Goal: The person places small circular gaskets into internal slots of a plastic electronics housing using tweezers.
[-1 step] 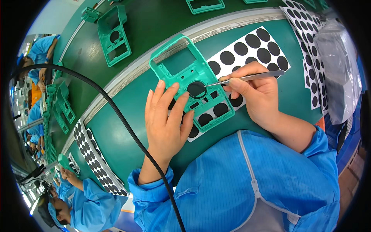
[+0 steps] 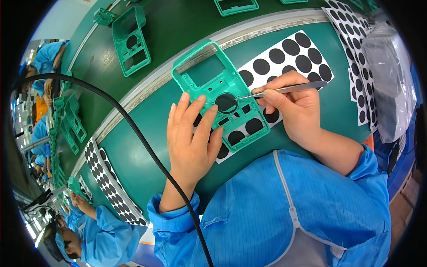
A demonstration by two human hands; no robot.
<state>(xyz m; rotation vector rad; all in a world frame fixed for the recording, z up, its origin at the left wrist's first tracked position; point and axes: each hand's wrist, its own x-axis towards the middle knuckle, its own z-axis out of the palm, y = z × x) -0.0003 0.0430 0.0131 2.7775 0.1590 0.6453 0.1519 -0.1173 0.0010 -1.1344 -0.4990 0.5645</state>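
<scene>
A green plastic housing (image 2: 209, 90) lies tilted in front of me, partly over a white sheet of round black stickers (image 2: 290, 47). It has a large rectangular window at its far end. A round black sticker (image 2: 226, 103) sits in its circular recess. My left hand (image 2: 191, 138) rests on the housing's left side, fingers spread, fingertips on its surface. Between the thumb and fingers of my right hand (image 2: 293, 107) are metal tweezers (image 2: 307, 86). Their tips reach the right edge of the circular recess; whether they grip anything there is too small to tell.
A black cable (image 2: 129, 118) arches across the left. Sticker sheets lie left (image 2: 109, 182) and right (image 2: 351, 49), beside a clear plastic bag (image 2: 387, 75). Beyond a pale metal rail (image 2: 147, 95) lie more green housings (image 2: 131, 42). A co-worker (image 2: 104, 238) sits at lower left.
My hands, the tweezers and the housing show no visible movement. At lower left, the co-worker's hand and the green part by it have shifted very slightly.
</scene>
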